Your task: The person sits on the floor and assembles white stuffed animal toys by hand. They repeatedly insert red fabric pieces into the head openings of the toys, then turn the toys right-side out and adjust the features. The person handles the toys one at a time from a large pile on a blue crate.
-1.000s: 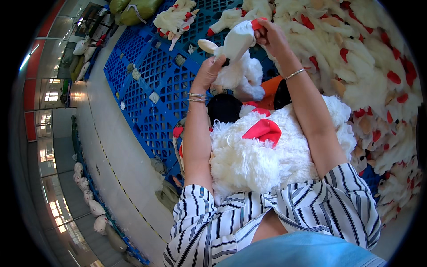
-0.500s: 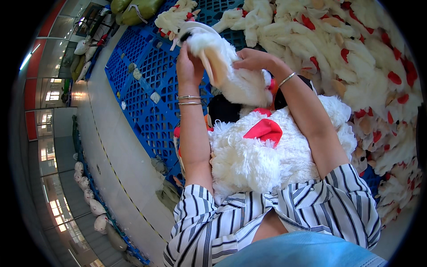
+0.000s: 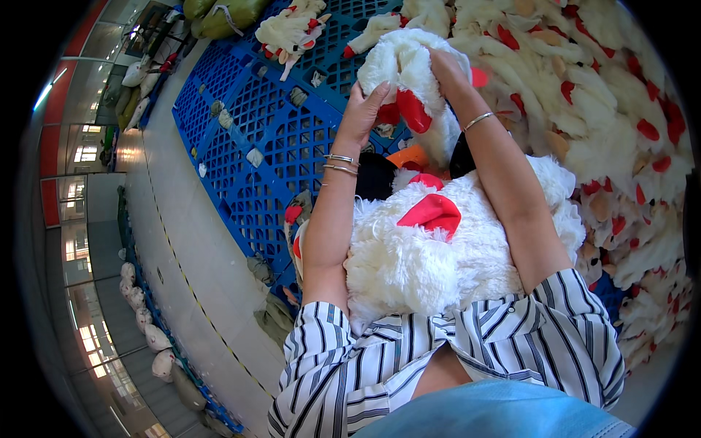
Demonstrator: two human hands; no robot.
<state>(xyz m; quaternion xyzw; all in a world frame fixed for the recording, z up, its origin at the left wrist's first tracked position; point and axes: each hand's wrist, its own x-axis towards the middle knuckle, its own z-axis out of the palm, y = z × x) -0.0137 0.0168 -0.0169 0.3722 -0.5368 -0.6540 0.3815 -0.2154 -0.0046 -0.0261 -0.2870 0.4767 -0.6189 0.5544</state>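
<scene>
Held up above my lap is a white plush toy skin with red felt pieces on its near side. My left hand grips its left edge, thumb in front and the other fingers hidden behind. My right hand holds the right side, its fingertips sunk in the fur. Between my forearms a bulky white furry plush rests on my lap, with a red felt piece on top. Just beyond it, an orange patch and black fabric show in part.
A blue plastic pallet with scraps on it lies ahead and to the left. One plush skin lies at its far side. A large heap of white plush skins fills the right. Green sacks sit at the far left.
The plush skin has been turned, so red felt now faces me instead of the pale flap. My left hand has moved right and slightly nearer; my right hand has shifted right and farther away.
</scene>
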